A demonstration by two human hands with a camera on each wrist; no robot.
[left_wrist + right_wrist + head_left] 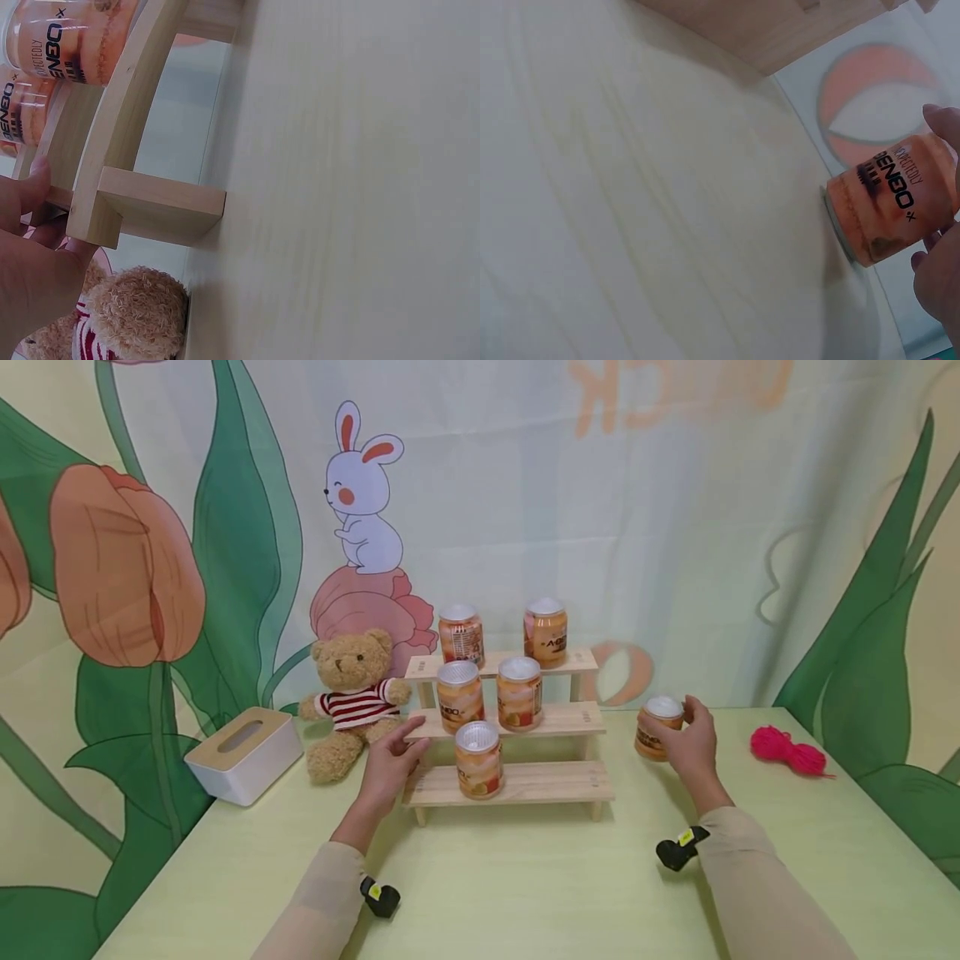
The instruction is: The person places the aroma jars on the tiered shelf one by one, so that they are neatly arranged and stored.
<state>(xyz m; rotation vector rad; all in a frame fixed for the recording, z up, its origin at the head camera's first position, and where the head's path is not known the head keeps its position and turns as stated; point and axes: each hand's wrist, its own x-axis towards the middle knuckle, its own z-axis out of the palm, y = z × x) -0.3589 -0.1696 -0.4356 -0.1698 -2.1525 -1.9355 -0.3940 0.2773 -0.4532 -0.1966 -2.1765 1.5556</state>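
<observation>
A three-step wooden shelf (555, 781) stands mid-table and carries several orange cans with silver lids: two on top (461, 633), two on the middle step (519, 692), one at the bottom (477, 759). My left hand (401, 756) rests against the shelf's left end with its fingers fairly straight. In the left wrist view the thumb (34, 184) touches the shelf frame (150, 202). To the right of the shelf, my right hand (686, 735) grips another orange can (660, 727), which stands on the table. The right wrist view shows that can (889, 202) with fingers (937, 277) round it.
A teddy bear (348, 702) in a striped jumper sits just left of the shelf, close to my left hand. A white tissue box (240, 753) lies farther left. A pink yarn bundle (783, 750) lies at the right. The pale green table (525, 885) backs onto a printed curtain.
</observation>
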